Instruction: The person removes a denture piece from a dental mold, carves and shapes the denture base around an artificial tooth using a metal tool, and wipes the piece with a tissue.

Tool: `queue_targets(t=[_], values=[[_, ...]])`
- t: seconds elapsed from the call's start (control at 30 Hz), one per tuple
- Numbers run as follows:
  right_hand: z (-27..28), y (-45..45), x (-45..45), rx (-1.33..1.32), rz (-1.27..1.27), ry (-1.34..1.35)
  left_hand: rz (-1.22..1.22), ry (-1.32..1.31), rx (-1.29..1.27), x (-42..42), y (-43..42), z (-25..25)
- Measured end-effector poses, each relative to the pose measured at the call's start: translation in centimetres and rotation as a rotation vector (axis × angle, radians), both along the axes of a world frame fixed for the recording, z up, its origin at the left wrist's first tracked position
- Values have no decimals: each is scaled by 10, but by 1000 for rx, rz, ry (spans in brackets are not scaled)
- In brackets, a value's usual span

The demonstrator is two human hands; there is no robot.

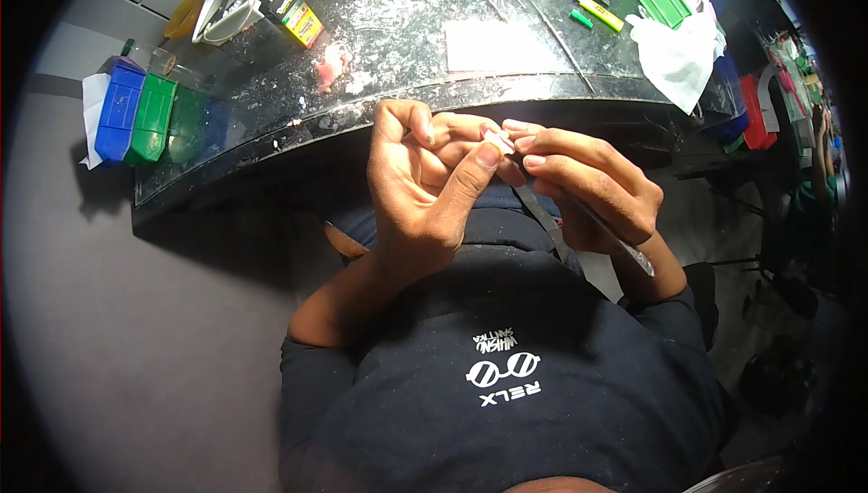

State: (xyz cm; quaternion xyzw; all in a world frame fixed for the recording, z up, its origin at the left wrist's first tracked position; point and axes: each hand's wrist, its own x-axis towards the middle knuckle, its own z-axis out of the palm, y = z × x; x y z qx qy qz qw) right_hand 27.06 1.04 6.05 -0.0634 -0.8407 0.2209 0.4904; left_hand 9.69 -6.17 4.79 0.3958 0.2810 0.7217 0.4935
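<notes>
My left hand (416, 190) is raised just off the bench edge. Its thumb and index finger pinch a small pinkish-white piece (500, 140), too small to name. A thin metal carving tool (608, 226) lies in my right hand (601, 181), gripped like a pen. Its flattened end points down and right toward my forearm. The tool's other end meets the small piece, or is very close to it; fingers partly hide the spot. The fingertips of both hands come together around the piece.
Ahead is a dark, dusty bench (398, 41) with a white sheet (497, 46), thin metal tools (561, 41), a yellow lighter (600, 13), a small box (291, 16) and pink crumbs (332, 66). Green (152, 120) and blue (123, 113) bins hang at left. A white cloth (678, 55) drapes at right.
</notes>
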Motion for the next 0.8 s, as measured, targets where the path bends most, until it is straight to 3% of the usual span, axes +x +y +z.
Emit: queue_targets(t=[0.4, 0.6, 0.8], values=[[4, 2, 9, 167, -35, -156, -92, -69, -67, -7, 4, -3], [-10, 6, 7, 210, -56, -110, -78, -5, -96, -6, 5, -4], [-9, 3, -1, 69, -68, -38, 31, 124, -76, 1, 4, -5]])
